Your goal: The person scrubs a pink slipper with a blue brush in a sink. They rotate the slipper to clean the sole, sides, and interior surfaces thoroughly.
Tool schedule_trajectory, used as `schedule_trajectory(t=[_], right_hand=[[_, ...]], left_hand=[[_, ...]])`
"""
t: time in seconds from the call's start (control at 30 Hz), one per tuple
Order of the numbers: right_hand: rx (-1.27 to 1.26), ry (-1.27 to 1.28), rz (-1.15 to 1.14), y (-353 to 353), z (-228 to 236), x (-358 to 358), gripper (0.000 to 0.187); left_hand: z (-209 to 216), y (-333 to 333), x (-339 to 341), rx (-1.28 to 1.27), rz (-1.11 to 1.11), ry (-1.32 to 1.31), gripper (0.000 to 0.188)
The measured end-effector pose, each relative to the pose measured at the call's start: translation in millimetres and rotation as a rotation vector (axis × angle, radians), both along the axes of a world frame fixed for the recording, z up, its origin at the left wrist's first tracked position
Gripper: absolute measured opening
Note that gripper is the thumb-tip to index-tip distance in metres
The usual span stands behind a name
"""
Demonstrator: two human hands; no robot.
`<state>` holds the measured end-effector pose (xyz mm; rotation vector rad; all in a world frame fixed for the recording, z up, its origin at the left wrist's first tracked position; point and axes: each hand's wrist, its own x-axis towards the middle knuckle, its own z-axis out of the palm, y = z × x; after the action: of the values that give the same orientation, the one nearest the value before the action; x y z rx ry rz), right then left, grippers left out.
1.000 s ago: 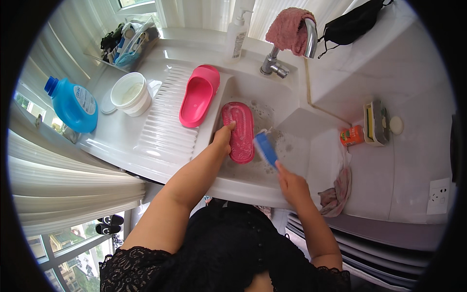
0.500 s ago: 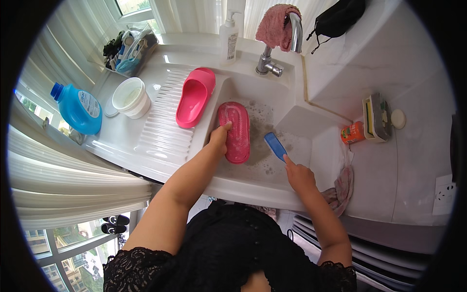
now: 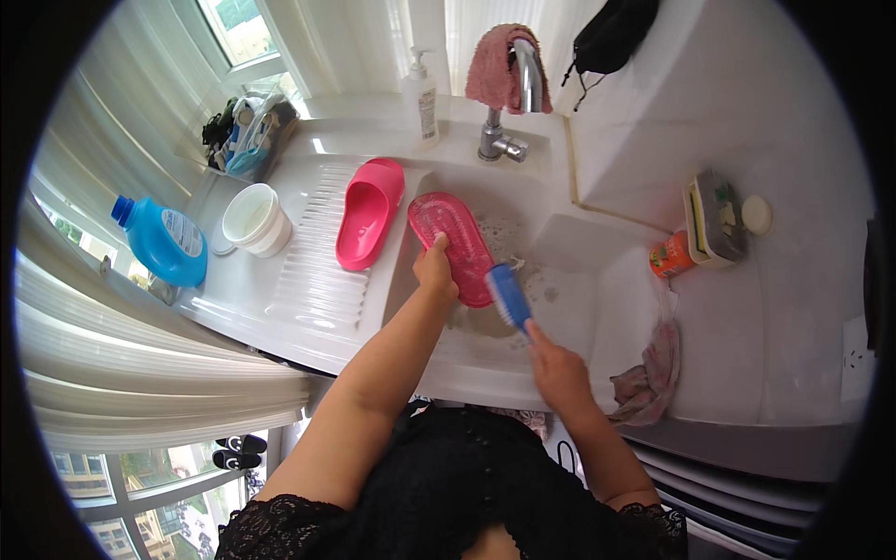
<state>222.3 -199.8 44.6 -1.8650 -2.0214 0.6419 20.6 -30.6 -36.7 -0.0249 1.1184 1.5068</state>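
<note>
A pink slipper (image 3: 453, 245) is tilted over the sink basin, its patterned sole facing up and smeared with suds. My left hand (image 3: 435, 268) grips it along its left edge, thumb on the sole. In my right hand (image 3: 558, 371) is a blue scrub brush (image 3: 509, 297), held by its handle; the bristles face left, close to the slipper's lower right end, though I cannot tell whether they touch. The matching pink slipper (image 3: 371, 213) lies upright on the ribbed washboard, left of the basin. Soapy, greyish water sits in the sink (image 3: 569, 308).
A faucet (image 3: 499, 142) draped with a pink cloth (image 3: 495, 70) rises behind the basin, beside a white pump bottle (image 3: 422, 105). Leftward stand a white tub (image 3: 257, 221), a blue detergent bottle (image 3: 161, 241) and a clear bin (image 3: 247, 140). An orange bottle (image 3: 669, 255) and wet rag (image 3: 651, 375) are right.
The slipper in my left hand has lifted and turned, its near end swinging right. My right hand has moved left with the brush, whose bristles now show beside the slipper.
</note>
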Motion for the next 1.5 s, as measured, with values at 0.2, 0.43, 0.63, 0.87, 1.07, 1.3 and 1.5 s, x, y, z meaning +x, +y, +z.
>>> schedule_trajectory(t=[0.2,0.43,0.63,0.87,1.07,1.3,1.5], right_hand=[[0.071,-0.050,-0.072,38.2,-21.3,-7.0,0.040],[0.090,-0.063,-0.056,24.1,-10.0,0.7,0.039],[0.094,0.076,-0.055,12.2,-10.4,4.9,0.040],[0.128,0.223,-0.118,43.8,-0.8,3.3,0.040],[0.051,0.218,-0.023,-5.3,1.5,4.9,0.040],[0.099,0.254,-0.069,44.1,-0.2,2.7,0.040],[0.087,0.122,-0.028,13.8,8.6,-12.5,0.040]], left_hand=[[-1.1,-3.4,32.5,0.089,-0.057,0.171,0.030],[30.5,7.6,33.2,-0.126,-0.018,-0.017,0.040],[27.0,19.5,19.0,-0.057,-0.040,-0.074,0.044],[-15.2,19.7,26.2,-0.003,-0.245,-0.208,0.039],[-5.4,21.5,3.1,-0.029,-0.243,-0.256,0.036],[-27.4,9.7,27.4,0.052,-0.286,-0.215,0.035],[4.6,2.1,8.4,-0.063,-0.290,-0.333,0.034]])
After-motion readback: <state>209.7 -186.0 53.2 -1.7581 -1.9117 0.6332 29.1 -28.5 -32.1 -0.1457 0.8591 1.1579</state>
